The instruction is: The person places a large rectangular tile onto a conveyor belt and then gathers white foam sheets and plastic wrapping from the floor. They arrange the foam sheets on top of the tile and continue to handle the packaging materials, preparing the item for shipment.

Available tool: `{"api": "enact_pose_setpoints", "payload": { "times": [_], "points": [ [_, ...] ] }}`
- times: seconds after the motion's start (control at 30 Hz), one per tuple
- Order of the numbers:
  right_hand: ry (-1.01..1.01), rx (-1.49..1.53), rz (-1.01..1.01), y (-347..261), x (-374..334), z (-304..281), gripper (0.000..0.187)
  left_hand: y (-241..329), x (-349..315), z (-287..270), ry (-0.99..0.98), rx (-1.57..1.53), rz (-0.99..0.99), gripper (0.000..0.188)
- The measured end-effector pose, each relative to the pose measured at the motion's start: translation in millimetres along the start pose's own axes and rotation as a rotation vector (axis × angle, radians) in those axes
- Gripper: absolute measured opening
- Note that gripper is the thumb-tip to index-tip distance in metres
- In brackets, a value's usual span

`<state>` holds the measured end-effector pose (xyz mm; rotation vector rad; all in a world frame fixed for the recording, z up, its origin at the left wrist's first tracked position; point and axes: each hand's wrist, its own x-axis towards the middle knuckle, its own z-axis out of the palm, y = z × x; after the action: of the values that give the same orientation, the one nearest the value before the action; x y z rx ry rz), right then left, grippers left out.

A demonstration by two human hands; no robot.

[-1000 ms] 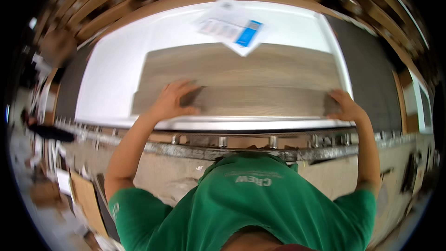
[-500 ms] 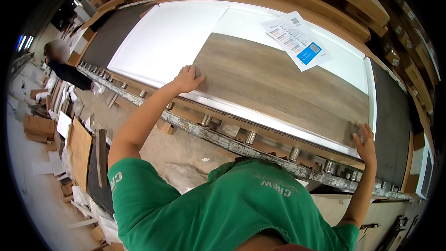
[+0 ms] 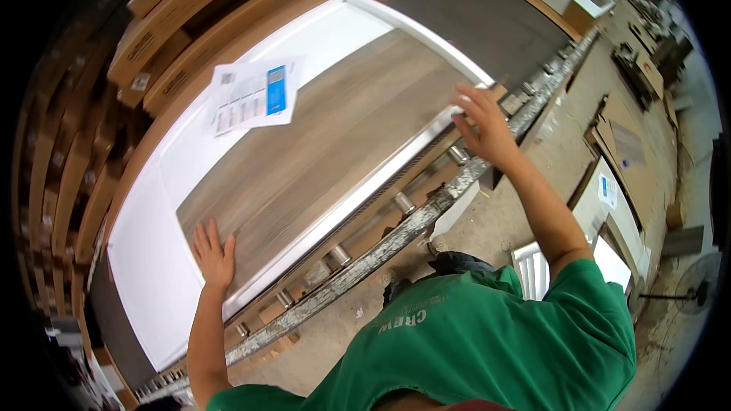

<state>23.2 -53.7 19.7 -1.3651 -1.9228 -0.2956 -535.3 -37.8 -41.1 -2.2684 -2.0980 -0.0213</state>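
Diagonally across a roller conveyor, a grey-brown, wood-grained rectangular panel (image 3: 304, 160) lies inside a shallow white tray with a raised rim (image 3: 145, 274). A broad stretch of white runs past the panel's left end, a narrower one along its far side; at the right end and the near side, the panel sits close to the rim.

Tall stacks of long brown cardboard boxes (image 3: 190, 53) crowd the far left, hemming in that side. A white printed sheet with a blue block (image 3: 255, 95) overlaps the panel's far edge. Nearer the person in the green short-sleeved shirt (image 3: 457, 335) runs a scuffed, paint-worn metal rail (image 3: 388, 247) with shiny steel rollers. A flat dark grey surface (image 3: 464, 15) extends beyond the tray's right end, and flat brown cardboard pieces (image 3: 620, 137) lie on the floor at far right.

The left hand (image 3: 213, 255) rests open, palm down, fingers slightly spread over the panel's near left corner, gripping nothing. The right hand (image 3: 483, 125), half open with thumb parted from bent fingers, is at the near right corner; whether its fingertips touch the panel cannot be told.
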Motion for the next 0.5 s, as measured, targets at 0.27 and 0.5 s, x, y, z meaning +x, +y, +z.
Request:
{"api": "enact_pose_setpoints", "payload": {
  "times": [0.27, 0.5],
  "points": [
    [0.036, 0.005, 0.428, 77, -183, -47, 0.022, 118, -18, -61, 0.206, -0.298, 0.196, 0.026],
    [-0.591, 0.181, 0.619, 166, -363, -82, 0.023, 440, -74, -14, 0.12, -1.285, 0.277, 0.01]
  ]
}}
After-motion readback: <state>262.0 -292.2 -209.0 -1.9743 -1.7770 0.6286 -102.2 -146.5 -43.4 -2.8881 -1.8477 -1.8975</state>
